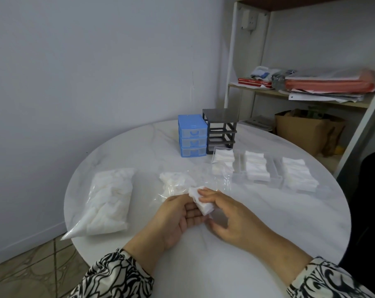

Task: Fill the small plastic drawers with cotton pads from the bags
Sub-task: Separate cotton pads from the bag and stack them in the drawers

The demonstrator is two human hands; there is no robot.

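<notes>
Both hands hold a small stack of white cotton pads (200,201) above the round white table (268,222). My left hand (178,218) cups the stack from below and my right hand (227,216) pinches it from the right. Behind the stack lies an opened clear bag of pads (176,183). A full sealed bag of pads (110,201) lies at the left. Three clear drawers sit out on the table at the right, each heaped with pads: one (224,162), one (256,166) and one (298,174). The grey drawer frame (221,130) stands empty.
A blue three-drawer unit (192,135) stands next to the grey frame at the table's far side. A shelf with papers and a red folder (330,83) is at the right, with a cardboard box (304,132) under it. Tiled floor shows at the lower left.
</notes>
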